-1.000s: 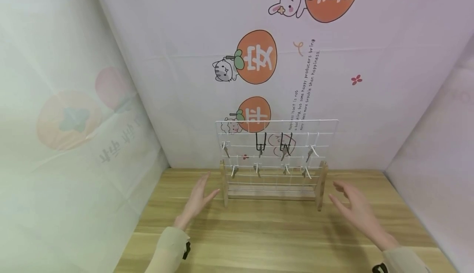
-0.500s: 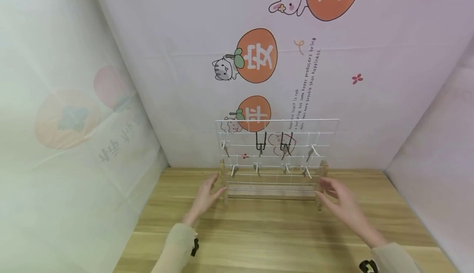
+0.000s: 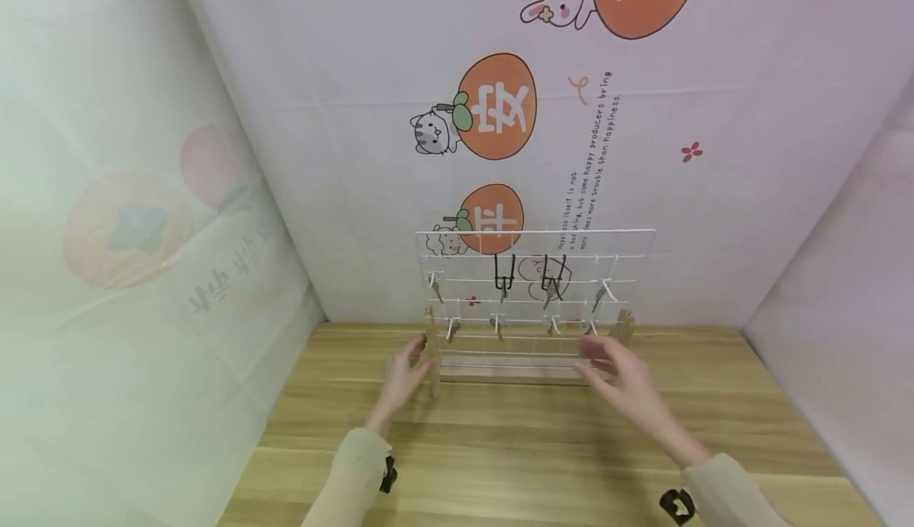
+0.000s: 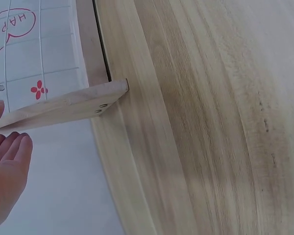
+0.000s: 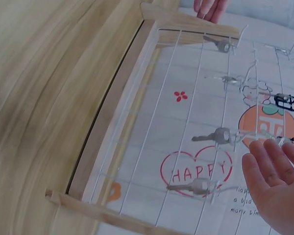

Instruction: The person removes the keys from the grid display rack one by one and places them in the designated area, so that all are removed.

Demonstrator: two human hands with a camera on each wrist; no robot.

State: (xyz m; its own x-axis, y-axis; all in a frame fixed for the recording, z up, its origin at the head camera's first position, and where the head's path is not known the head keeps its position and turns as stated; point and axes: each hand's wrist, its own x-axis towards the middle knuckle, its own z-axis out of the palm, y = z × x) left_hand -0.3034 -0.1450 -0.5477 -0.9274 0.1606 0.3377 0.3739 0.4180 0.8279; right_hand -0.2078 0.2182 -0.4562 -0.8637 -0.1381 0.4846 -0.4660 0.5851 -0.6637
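A white wire grid rack (image 3: 535, 232) stands upright between wooden posts. Metal keys hang from its hooks in two rows, among them a lower-row key (image 5: 213, 136) and another key (image 5: 191, 187) over the printed heart. Two hooks in the upper row are black (image 3: 504, 273); the others are white. My left hand (image 3: 401, 384) holds the left wooden post (image 4: 78, 104), thumb on one side and fingers on the other. In front of the rack's lower right part, my right hand (image 3: 631, 384) has its fingers loosely extended and nothing in it; it overlaps the right post in the head view.
The rack stands on a wood-grain table (image 3: 500, 455), close to a white cloth backdrop (image 3: 343, 154) printed with orange fruit and cartoon animals. Cloth walls (image 3: 128, 336) also rise at the left and right sides.
My right hand has moved left, from outside the right post to in front of the grid. My left hand has moved right and reached the left post. The rack and keys stay put.
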